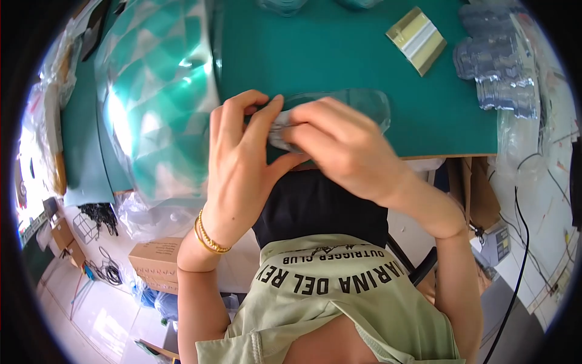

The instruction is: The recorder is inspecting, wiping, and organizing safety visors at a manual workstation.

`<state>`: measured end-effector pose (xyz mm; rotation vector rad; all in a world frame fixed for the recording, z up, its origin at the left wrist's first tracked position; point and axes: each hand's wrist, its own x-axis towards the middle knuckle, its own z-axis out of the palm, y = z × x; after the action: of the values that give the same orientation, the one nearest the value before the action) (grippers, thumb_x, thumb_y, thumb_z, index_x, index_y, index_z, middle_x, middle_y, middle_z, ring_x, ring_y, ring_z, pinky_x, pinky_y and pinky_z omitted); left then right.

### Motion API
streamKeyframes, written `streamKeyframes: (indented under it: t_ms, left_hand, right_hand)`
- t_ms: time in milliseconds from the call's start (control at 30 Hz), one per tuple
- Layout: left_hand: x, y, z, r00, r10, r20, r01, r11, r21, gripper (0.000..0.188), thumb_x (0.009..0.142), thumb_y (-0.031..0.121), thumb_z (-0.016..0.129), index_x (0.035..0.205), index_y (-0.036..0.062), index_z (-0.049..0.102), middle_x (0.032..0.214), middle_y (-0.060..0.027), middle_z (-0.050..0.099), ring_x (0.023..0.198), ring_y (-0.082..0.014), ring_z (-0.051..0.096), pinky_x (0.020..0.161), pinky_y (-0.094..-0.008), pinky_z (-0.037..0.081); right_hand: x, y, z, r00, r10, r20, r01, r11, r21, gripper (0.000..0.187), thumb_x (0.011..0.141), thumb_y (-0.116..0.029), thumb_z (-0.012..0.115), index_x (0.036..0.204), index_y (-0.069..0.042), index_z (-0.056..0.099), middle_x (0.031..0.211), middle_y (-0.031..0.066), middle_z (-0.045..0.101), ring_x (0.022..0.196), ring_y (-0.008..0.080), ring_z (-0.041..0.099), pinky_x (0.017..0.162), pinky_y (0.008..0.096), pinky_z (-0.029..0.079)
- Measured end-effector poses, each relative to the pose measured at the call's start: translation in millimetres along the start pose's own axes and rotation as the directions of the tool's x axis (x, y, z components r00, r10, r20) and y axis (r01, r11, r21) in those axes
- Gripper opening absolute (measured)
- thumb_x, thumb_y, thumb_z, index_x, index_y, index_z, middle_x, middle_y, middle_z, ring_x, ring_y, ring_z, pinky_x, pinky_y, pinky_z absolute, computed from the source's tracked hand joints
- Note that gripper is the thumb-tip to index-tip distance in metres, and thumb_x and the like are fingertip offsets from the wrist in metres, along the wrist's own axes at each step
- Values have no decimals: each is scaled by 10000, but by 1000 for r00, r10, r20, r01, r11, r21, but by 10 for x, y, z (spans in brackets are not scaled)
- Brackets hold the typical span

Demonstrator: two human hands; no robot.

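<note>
A clear, thin plastic piece with a rounded end (370, 103) lies on the green table top near its front edge. My right hand (348, 148) is closed, its fingers pinching the crumpled-looking near end of that piece. My left hand (236, 148) steadies the same end, with thumb and forefinger bent around it and the other fingers curled on the table. A gold bracelet (208, 235) circles my left wrist. Exactly how the plastic sits between the fingertips is partly hidden by my hands.
Shiny transparent sheets with a checked pattern (160, 103) cover the table's left side. A yellowish block with a pale middle strip (416, 41) lies at the back right. Stacked clear plastic shells (494, 60) stand at the right edge. A cardboard box (154, 261) is below, left.
</note>
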<state>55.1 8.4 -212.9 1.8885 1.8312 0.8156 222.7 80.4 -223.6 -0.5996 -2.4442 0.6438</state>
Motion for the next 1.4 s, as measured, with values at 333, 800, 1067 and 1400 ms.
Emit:
streamKeyframes:
  t_ms: [333,800,1067,1400]
  left_hand:
    - [9,27,-24,1000,-4,-8,4,1000,30,615,621,109,866,1170,-49,640,1175,-126,546,1016,-309,530,892,-407,472]
    - [-161,102,-323,991,128,36,-128,992,-6,623,743,240,816,1235,-52,567,1272,-171,534,1132,-335,551,925,-383,499]
    - [-78,-1246,-1390,799,-341,-495,489,847,206,777,763,279,813,1377,-68,487,1347,-251,539,1203,-360,562,991,-390,470]
    - [-325,-1492,-1536,745,-608,-273,338,697,-632,832,855,164,742,1494,-110,284,1375,-262,474,1239,-312,520,937,-396,521]
  right_hand:
    - [-565,324,-502,954,203,-222,-244,953,-179,193,732,103,749,887,6,686,901,98,640,737,230,634,616,307,518]
    - [-785,435,-906,830,426,-359,-532,797,-285,116,886,52,630,988,21,675,1016,118,671,907,234,658,819,304,517]
    - [-355,161,-1067,862,362,-355,-496,749,-439,215,959,-67,613,1158,-29,685,1214,95,618,1115,243,597,961,345,459]
    - [1054,-638,418,922,-312,229,324,946,-15,671,825,-299,757,1375,-12,502,1461,180,472,1371,337,444,1095,409,416]
